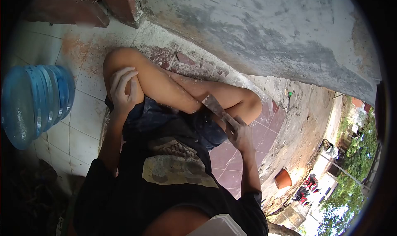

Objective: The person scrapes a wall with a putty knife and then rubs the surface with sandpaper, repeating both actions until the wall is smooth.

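Note:
My left hand rests on my bent left knee, dusty, with its fingers apart and nothing in them. My right hand is closed around a putty knife, whose flat, dusty blade points up and left across my crossed legs. The handle is mostly hidden in my fingers. Past my shins, a loose piece of reddish tile lies on the dusty strip of floor by the wall.
A grey plastered wall rises beyond my legs. A large blue water jug stands on white tiles at left. Maroon tiles lie at right, with an orange pot farther out. A reddish door is at upper left.

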`<act>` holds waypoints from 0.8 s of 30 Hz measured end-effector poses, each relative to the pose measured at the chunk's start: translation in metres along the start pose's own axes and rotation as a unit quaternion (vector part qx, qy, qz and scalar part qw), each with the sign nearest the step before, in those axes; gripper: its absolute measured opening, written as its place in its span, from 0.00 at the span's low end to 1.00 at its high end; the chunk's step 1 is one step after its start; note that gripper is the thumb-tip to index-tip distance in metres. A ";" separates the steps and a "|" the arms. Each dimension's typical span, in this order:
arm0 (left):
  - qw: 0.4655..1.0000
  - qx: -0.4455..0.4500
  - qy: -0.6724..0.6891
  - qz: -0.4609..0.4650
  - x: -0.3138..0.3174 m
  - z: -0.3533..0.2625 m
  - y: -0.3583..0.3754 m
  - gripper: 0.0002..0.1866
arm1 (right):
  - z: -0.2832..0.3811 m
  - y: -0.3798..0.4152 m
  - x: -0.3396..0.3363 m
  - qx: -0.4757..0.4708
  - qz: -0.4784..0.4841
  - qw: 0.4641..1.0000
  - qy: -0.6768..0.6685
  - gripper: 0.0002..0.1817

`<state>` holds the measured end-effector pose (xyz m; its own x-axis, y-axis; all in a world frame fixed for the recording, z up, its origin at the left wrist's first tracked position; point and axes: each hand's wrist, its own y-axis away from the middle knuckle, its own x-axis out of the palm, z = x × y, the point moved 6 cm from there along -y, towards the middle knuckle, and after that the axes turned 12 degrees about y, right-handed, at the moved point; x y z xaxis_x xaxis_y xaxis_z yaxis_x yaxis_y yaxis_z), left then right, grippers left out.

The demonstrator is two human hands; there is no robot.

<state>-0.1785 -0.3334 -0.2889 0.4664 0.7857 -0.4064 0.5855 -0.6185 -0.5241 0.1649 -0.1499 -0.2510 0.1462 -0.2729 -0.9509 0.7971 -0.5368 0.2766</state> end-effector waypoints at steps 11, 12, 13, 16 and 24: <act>0.999 0.006 0.026 -0.046 -0.007 0.006 -0.001 0.12 | 0.010 -0.065 -0.023 -0.028 0.054 0.996 0.062 0.22; 0.998 0.002 0.032 -0.049 -0.008 0.007 0.000 0.12 | 0.015 -0.075 -0.016 -0.031 0.083 0.993 0.076 0.20; 0.998 -0.002 0.038 -0.051 -0.007 0.007 0.000 0.12 | 0.021 -0.088 -0.007 -0.036 0.081 0.993 0.078 0.20; 0.998 0.004 0.028 -0.060 -0.004 0.006 -0.003 0.11 | 0.043 -0.111 0.004 -0.057 0.045 0.997 0.025 0.18; 0.993 -0.021 -0.038 0.111 0.027 -0.004 -0.043 0.16 | 0.075 -0.088 -0.016 -0.083 -0.024 0.982 -0.169 0.18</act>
<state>-0.1889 -0.2857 -0.2740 0.5371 0.6269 -0.5643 0.5010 -0.7753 -0.3845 0.0483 -0.1580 -0.2498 -0.0745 -0.5148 -0.8541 0.8873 -0.4251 0.1788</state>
